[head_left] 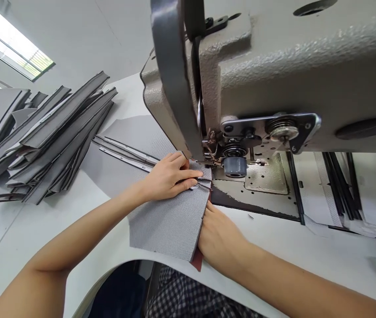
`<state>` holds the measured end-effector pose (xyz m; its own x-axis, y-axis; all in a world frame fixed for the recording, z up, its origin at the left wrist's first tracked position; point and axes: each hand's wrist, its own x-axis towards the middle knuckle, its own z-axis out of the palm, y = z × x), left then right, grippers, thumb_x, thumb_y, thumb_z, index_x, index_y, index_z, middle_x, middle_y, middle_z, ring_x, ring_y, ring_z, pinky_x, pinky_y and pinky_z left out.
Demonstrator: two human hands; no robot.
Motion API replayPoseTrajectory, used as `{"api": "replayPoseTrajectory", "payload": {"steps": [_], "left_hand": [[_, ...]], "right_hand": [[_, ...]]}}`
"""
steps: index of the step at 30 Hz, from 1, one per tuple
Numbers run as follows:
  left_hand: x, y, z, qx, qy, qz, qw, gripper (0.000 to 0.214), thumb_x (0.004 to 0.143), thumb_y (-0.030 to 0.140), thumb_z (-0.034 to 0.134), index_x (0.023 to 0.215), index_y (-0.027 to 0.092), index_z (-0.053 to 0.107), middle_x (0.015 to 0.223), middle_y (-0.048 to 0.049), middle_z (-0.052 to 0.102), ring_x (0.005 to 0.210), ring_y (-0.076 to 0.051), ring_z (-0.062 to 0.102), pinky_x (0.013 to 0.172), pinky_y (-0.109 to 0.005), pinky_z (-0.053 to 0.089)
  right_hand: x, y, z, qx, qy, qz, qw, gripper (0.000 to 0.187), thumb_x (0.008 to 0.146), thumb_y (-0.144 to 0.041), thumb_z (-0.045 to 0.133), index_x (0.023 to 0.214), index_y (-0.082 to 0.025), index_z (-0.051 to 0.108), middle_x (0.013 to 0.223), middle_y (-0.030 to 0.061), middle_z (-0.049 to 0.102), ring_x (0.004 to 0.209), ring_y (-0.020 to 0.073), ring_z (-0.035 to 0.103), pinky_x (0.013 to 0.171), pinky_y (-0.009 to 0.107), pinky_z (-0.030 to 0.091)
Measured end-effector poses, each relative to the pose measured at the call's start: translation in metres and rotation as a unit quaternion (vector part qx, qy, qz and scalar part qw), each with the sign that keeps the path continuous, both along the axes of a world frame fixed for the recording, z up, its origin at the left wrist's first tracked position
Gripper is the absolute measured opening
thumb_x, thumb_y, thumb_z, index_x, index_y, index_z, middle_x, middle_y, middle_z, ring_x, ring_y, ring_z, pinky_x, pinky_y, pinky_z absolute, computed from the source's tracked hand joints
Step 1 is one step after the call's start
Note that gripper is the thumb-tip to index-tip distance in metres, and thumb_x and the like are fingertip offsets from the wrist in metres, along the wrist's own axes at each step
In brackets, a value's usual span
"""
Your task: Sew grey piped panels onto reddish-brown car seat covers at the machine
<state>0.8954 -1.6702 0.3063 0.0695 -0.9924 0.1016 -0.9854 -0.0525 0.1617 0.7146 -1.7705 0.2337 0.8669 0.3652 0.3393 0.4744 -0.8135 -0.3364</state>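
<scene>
Grey mesh panel (171,225) lies flat on the white table (58,212), centre near. Its far tip sits at the needle area of the sewing machine (274,66), and a red-brown underside shows along its right edge and near corner.

Left hand (168,176): flat on the panel's far end, palm down, fingers straight and together, pointing right toward the needle. It presses the cloth and grips nothing.

Right hand (219,236): closed on the panel's right edge, just near of the needle. The fingertips are tucked under the cloth and hidden.

Machine bed plate (267,181) is just right of the hands, with a blue-grey knob (235,167) above it and a tension disc (281,129) higher right. The needle itself is hidden behind the machine head.

Trim strips (125,152) with dark edges lie just far-left of the left hand, on a second grey sheet (131,132).

Far left is a fanned stack of grey strips (49,132), well apart from the hands. Black strips (340,185) lie on the right past the bed plate.

Checked cloth (188,296) shows at the near edge, under the table cut-out.
</scene>
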Motion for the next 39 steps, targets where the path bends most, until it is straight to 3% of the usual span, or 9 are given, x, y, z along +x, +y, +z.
{"api": "replayPoseTrajectory", "payload": {"steps": [5,9,15,20,25,29,35,39], "left_hand": [[-0.012,0.005,0.002,0.031,0.012,-0.034,0.999,0.033,0.102,0.022,0.04,0.128,0.026,0.06,0.113,-0.0091,0.059,0.105,-0.022,0.049,0.094,-0.037,0.041],[-0.016,0.004,0.006,0.054,0.073,0.007,0.996,0.028,0.097,0.016,0.042,0.112,0.021,0.065,0.116,-0.0089,0.059,0.107,-0.022,0.048,0.097,-0.039,0.041],[-0.015,0.004,0.011,0.066,0.114,-0.004,0.991,0.028,0.09,0.011,0.046,0.103,0.022,0.068,0.124,-0.0078,0.057,0.109,-0.024,0.045,0.1,-0.042,0.039],[-0.019,0.004,0.009,0.083,0.135,0.027,0.987,0.028,0.091,0.011,0.046,0.104,0.023,0.068,0.123,-0.0067,0.059,0.111,-0.024,0.046,0.101,-0.042,0.038],[-0.014,0.001,0.005,0.073,0.127,0.027,0.989,0.028,0.091,0.012,0.047,0.104,0.023,0.069,0.125,-0.006,0.06,0.112,-0.024,0.047,0.103,-0.042,0.036],[-0.008,-0.004,0.002,0.065,0.118,0.032,0.99,0.028,0.093,0.014,0.044,0.105,0.023,0.068,0.124,-0.0061,0.061,0.109,-0.023,0.049,0.101,-0.042,0.036],[0.002,-0.014,-0.002,0.049,0.115,0.056,0.991,0.029,0.089,0.013,0.045,0.102,0.024,0.069,0.111,-0.0043,0.064,0.11,-0.024,0.051,0.1,-0.041,0.038],[0.003,-0.015,-0.005,0.037,0.092,0.061,0.993,0.029,0.09,0.016,0.045,0.102,0.025,0.07,0.109,-0.0046,0.064,0.109,-0.024,0.054,0.1,-0.042,0.039]], "right_hand": [[-0.017,0.009,0.018,-0.021,-0.032,-0.006,0.999,0.041,0.085,-0.023,0.063,0.124,-0.013,0.068,0.117,0.0137,0.071,0.121,0.0352,0.057,0.107,0.057,0.04],[-0.023,0.014,0.024,-0.052,-0.057,-0.018,0.997,0.049,0.079,-0.023,0.065,0.124,-0.004,0.066,0.118,0.0202,0.069,0.12,0.0407,0.057,0.108,0.059,0.039],[-0.024,0.014,0.02,-0.08,-0.058,-0.008,0.995,0.045,0.079,-0.024,0.064,0.12,-0.005,0.068,0.124,0.0214,0.067,0.123,0.0428,0.055,0.112,0.063,0.033],[-0.025,0.016,0.019,-0.082,-0.059,-0.019,0.995,0.037,0.08,-0.024,0.064,0.112,-0.008,0.073,0.119,0.0203,0.069,0.121,0.042,0.056,0.114,0.064,0.028],[-0.017,0.012,0.019,-0.06,-0.07,-0.033,0.995,0.05,0.084,-0.021,0.061,0.132,-0.008,0.062,0.12,0.0205,0.068,0.116,0.0379,0.059,0.113,0.064,0.03],[-0.007,0.006,0.016,-0.036,-0.076,-0.044,0.996,0.051,0.087,-0.016,0.058,0.137,-0.012,0.058,0.129,0.0192,0.064,0.114,0.0351,0.061,0.115,0.065,0.028],[0.005,-0.006,0.008,-0.026,-0.07,-0.033,0.997,0.046,0.087,-0.011,0.054,0.132,-0.016,0.063,0.107,0.0116,0.072,0.116,0.0317,0.058,0.113,0.06,0.032],[-0.002,-0.007,0.013,-0.018,-0.076,-0.028,0.997,0.031,0.086,-0.014,0.057,0.114,-0.016,0.072,0.103,0.0119,0.072,0.113,0.0333,0.059,0.111,0.059,0.034]]}}
